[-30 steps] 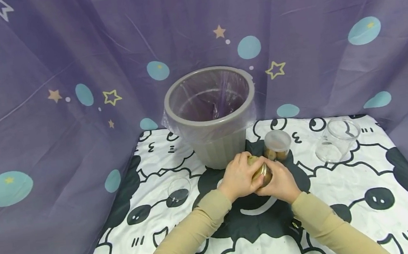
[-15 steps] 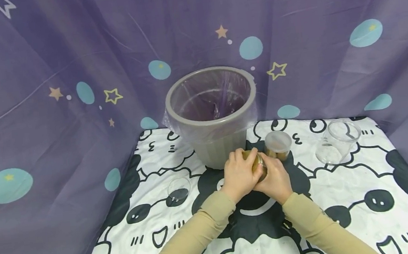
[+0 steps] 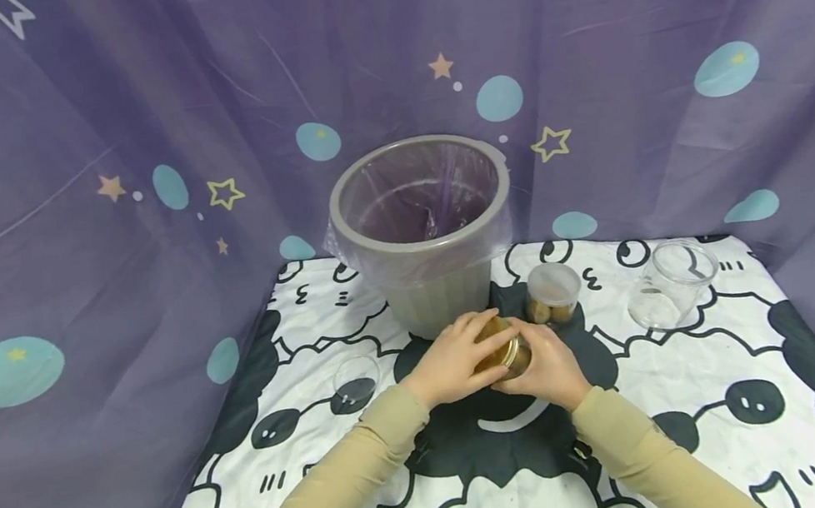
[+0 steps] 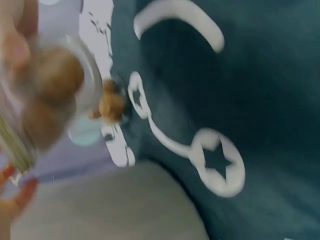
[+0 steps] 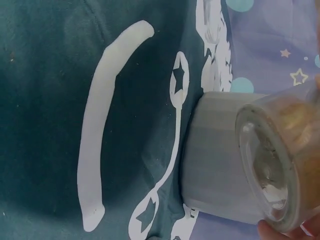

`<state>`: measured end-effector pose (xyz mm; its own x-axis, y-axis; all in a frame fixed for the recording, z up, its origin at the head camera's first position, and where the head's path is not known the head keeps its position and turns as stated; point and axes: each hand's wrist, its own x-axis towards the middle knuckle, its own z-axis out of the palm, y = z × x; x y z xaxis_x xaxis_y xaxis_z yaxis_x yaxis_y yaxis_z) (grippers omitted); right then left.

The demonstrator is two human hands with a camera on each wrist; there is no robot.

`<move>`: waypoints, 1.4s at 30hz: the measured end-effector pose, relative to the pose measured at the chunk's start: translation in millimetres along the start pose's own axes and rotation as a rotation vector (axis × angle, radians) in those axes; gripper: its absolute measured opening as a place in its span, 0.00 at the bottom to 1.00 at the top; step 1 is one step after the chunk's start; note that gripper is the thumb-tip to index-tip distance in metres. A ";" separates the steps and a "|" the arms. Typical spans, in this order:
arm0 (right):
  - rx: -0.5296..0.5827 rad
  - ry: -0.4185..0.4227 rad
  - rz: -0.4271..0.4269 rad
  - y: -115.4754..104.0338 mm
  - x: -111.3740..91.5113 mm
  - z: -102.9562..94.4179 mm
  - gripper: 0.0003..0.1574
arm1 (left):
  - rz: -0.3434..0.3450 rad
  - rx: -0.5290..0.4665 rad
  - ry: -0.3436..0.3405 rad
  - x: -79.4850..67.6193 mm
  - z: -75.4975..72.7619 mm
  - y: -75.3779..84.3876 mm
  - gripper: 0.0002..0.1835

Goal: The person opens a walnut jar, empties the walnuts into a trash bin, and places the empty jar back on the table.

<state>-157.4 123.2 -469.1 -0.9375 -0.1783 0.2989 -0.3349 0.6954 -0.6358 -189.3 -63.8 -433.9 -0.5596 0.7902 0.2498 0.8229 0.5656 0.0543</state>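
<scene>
In front of the bin I hold a tilted clear jar [image 3: 521, 360] with a gold lid [image 3: 494, 335]. Brown round pieces, perhaps walnuts, show through its wall [image 4: 57, 75] in the left wrist view. My left hand [image 3: 452, 364] grips the lid end, fingers over the top and thumb along the near side. On the opposite end, my right hand [image 3: 552, 363] wraps round the jar's body. The right wrist view shows the jar's clear base [image 5: 265, 165] with fingertips [image 5: 275, 232] at its edge. Whether the lid sits tight is not visible.
A grey bin [image 3: 436, 305] with a clear liner stands right behind my hands. Beside it is a small tub [image 3: 554, 292] with a translucent lid and brown pieces inside. A clear jar [image 3: 672, 291] stands at right. Left lies a clear disc [image 3: 357, 377] on the patterned cloth [image 3: 511, 502].
My left hand has turned on the lid: its fingers pointed up and away half a second ago and now reach rightward. The jar has shifted slightly left and towards me, with my right hand on it.
</scene>
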 end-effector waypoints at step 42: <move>-0.010 -0.027 -0.096 18.6 -7.8 -7.3 0.61 | 0.156 -0.177 -0.184 4.9 -21.2 -2.7 0.32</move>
<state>-155.7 142.6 -478.1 -0.9031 -0.2631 0.3392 -0.4230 0.6810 -0.5977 -192.2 -66.4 -412.3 -0.4203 0.9030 0.0895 0.8956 0.3970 0.2007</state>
